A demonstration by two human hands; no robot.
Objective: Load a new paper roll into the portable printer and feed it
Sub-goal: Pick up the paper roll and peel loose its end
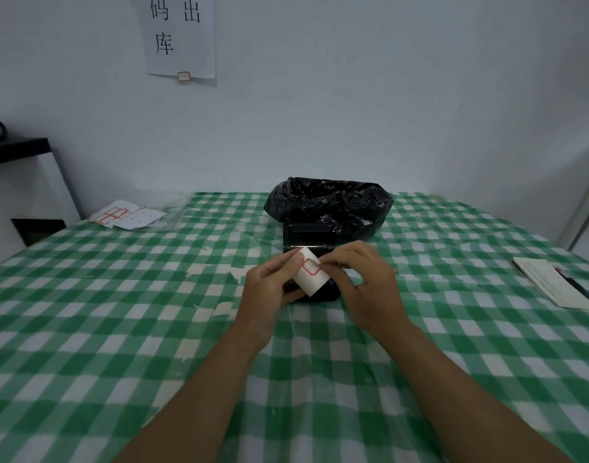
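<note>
A white paper roll (311, 279) with a small red-bordered label on it is held above the table's middle. My left hand (269, 289) grips its left end, thumb on top. My right hand (363, 282) pinches the roll at the label from the right. Just behind and under the hands lies the black portable printer (308, 240), its lid open and standing up at the far side; the printer's near part is hidden by my hands and the roll.
A crumpled black plastic bag (329, 202) sits right behind the printer. Label sheets (126, 215) lie at the table's far left corner. A notebook with a pen (553, 282) rests at the right edge. The green checked tablecloth (119, 312) covers the table.
</note>
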